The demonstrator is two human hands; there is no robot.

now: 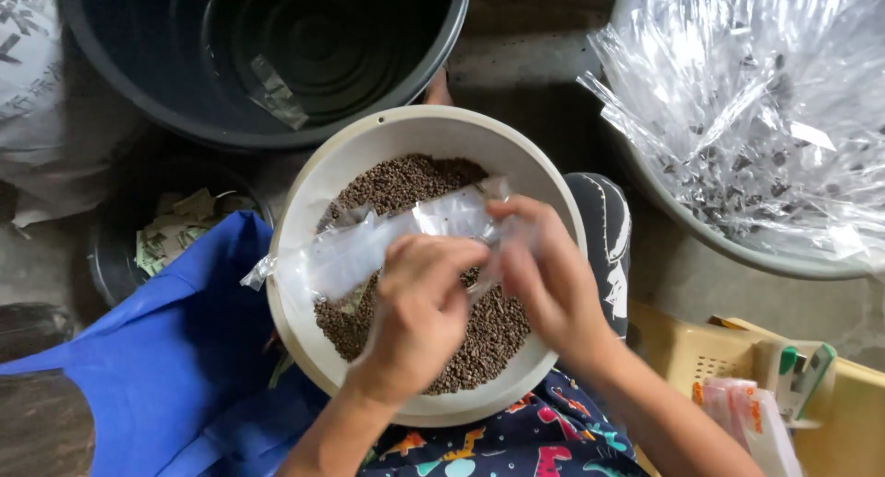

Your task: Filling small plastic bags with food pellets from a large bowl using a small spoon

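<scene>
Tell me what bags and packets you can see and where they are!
Clear plastic packet: long and see-through, held by both hands over the cream bowl.
Clear bags: crinkly heap, top right tub.
Blue bag: lower left.
Paper scraps: greenish, in the dark container, left.

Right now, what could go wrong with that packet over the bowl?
1. Both hands, left hand and right hand, grip the clear packet at one end; its far end overhangs the bowl rim, so contents might land on the blue cloth.
2. The bowl of brown granules seems to rest on the lap; it may tip.
</scene>
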